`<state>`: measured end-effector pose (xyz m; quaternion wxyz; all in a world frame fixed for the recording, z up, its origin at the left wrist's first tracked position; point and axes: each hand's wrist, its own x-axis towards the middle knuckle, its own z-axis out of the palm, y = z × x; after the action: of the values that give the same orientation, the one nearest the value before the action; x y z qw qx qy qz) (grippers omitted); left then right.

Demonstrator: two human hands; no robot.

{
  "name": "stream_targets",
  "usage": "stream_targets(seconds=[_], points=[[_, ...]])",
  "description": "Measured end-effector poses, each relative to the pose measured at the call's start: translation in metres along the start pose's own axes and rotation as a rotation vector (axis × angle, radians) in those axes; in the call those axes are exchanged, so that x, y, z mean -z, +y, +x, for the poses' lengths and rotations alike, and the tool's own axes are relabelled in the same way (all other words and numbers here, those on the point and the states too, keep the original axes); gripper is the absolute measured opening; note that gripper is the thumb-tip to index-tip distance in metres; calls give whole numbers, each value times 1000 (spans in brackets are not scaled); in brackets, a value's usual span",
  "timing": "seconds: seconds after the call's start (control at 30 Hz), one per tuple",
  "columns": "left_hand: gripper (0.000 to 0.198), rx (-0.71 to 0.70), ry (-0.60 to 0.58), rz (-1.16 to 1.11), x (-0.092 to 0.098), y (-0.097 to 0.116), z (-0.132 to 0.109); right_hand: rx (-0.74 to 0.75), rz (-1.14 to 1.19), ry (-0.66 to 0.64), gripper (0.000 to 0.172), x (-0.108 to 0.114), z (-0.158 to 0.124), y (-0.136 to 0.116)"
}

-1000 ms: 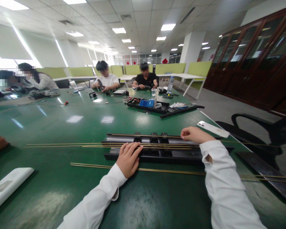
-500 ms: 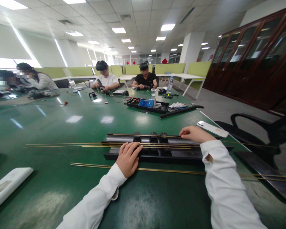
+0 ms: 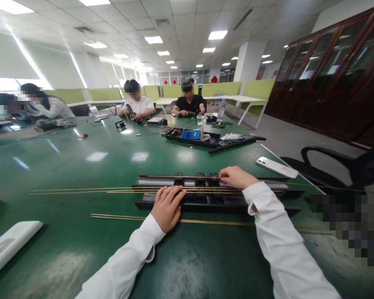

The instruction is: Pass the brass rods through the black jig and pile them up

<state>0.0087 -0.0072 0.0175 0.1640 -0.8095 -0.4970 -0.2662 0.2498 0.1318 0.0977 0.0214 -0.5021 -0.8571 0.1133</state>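
Long black metal channels (image 3: 162,205) lie crosswise in front of me, with dark blocks (image 3: 200,179) set across them. My left hand (image 3: 167,210) rests on the near part, its fingers stretched flat over several thin brass rods (image 3: 81,190) that stick out far to the left. At the far channel's edge, my right hand (image 3: 239,177) pinches another thin brass rod (image 3: 165,176) between thumb and fingertips. That rod runs along the channel and out to the right. Two more rods (image 3: 118,217) lie on the table nearer to me, partly behind my left hand.
A white phone (image 3: 276,167) lies at the right table edge by a black chair (image 3: 327,155). Farther off are a black tray (image 3: 210,144) with a blue part, a black strip (image 3: 237,145) and a water bottle (image 3: 221,111). A white object (image 3: 15,245) is at left. Several people sit beyond.
My right hand has slid left along the far channel, still pinching. My left hand stays in place on the rods.
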Motion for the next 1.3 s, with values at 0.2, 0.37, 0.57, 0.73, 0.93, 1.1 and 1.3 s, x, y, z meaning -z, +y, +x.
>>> stream_targets(seconds=[0.2,0.37,0.57,0.73,0.93,1.1,1.3], points=[[49,3,-5,-5,-1,0,-1,-14,7,-16,20,0,1,5],[50,-2,4,-8,-1,0,-1,-25,28,-28,19,2,0,8],[49,0,-6,-5,0,-2,-2,-47,62,-35,18,5,-2,16],[48,19,-20,-9,3,-1,-3,-57,72,-73,20,9,-6,21],[49,7,-7,-17,4,-2,-3,-51,92,-83,22,10,-7,26],[48,11,-6,-14,2,-5,-4,-68,97,-85,21,10,-6,33],[49,9,-8,-10,2,-7,-6,-81,106,-96,20,8,-7,46]])
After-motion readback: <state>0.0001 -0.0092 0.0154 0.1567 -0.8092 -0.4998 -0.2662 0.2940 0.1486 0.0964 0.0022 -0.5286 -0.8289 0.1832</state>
